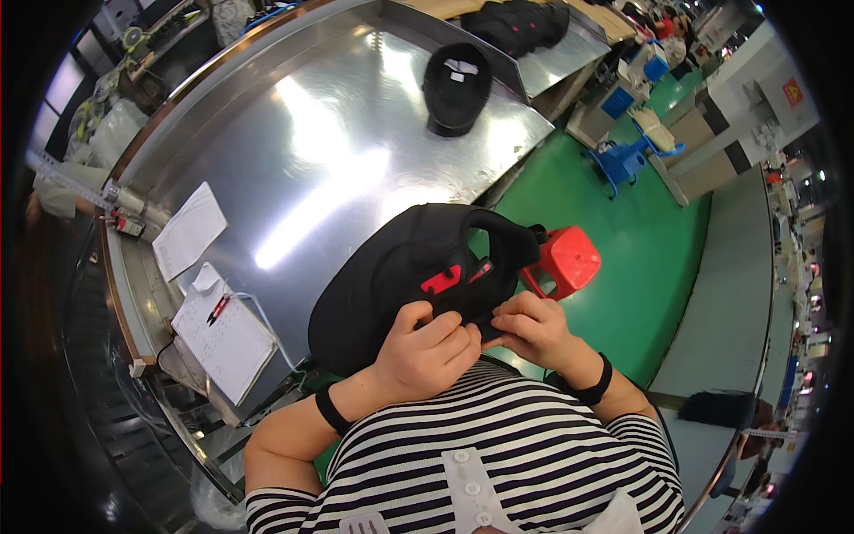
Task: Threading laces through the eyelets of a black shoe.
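Note:
A black cap (382,276) is held close against my striped shirt, over the near edge of the metal table. It has a red patch and a cut-out opening, through which green floor shows. My left hand (427,349) has its fingers curled onto the cap's near edge. Beside it, my right hand (534,329) pinches the same edge, thumb and fingertips pressed together. The fingertips of both hands almost meet. What lies under them is partly hidden. Farther off, a second black cap (455,111) rests on the table with its hollow side and a white label showing.
The shiny metal table (240,160) has a raised rim. At its left lie a written sheet (189,231) and a paper pad (227,351) with red pens (218,309). A red stool (569,262) and a blue chair (627,160) stand on the green floor. More black caps (516,27) lie at the back.

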`<state>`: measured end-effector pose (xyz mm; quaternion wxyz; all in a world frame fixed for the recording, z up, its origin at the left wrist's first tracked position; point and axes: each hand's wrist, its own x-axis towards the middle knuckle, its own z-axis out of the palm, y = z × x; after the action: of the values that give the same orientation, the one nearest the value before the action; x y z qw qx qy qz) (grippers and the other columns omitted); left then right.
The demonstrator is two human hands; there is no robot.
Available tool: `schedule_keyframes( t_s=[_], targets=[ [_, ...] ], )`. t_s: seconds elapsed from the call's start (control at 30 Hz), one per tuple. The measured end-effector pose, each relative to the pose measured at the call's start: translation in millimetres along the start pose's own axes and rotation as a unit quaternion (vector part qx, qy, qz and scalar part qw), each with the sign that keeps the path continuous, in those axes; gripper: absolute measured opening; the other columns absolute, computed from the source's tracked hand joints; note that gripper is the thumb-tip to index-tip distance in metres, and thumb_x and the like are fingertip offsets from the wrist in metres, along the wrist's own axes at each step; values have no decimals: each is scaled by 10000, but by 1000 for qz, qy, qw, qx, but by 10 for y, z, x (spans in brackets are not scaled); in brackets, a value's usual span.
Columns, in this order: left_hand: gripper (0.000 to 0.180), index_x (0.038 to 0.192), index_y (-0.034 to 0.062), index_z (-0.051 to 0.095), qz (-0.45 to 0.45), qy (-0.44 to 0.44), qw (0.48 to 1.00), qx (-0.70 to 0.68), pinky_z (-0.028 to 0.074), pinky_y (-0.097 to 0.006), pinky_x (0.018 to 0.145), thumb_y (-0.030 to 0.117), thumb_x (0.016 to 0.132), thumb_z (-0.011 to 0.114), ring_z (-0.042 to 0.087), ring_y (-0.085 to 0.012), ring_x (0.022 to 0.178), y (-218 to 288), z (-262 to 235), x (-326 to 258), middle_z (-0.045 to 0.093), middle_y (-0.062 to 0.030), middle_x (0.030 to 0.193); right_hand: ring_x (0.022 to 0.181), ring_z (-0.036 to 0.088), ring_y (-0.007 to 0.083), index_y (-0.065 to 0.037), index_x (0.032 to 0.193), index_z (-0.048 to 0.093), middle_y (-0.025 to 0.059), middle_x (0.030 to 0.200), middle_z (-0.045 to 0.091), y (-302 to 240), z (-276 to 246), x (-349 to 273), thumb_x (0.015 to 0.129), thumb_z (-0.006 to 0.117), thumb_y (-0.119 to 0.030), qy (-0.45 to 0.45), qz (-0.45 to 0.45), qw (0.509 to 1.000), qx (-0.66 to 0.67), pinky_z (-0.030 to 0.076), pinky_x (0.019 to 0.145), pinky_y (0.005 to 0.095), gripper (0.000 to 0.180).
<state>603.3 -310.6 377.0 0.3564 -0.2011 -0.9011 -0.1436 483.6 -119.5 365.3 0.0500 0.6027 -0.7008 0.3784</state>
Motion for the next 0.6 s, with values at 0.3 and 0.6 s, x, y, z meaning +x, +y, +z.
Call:
schedule_keyframes(
  t_s=[0.3, 0.6],
  targets=[
    [74, 813, 94, 663, 42, -50, 993, -98, 417, -307, 740, 118, 743, 663, 587, -129, 832, 262, 709, 564, 562, 25, 749, 619, 623, 189, -25, 901, 648, 68, 851, 616, 364, -525, -656, 693, 829, -182, 54, 24, 998, -11, 489, 489, 288, 317],
    [118, 828, 78, 656, 79, -66, 982, -157, 432, -304, 732, 124, 720, 665, 594, -142, 838, 467, 1249, 1065, 564, 11, 754, 614, 640, 181, -54, 872, 665, 71, 824, 638, 607, -1038, -1062, 687, 846, -225, 33, 61, 997, -40, 489, 468, 260, 311]
  ],
)
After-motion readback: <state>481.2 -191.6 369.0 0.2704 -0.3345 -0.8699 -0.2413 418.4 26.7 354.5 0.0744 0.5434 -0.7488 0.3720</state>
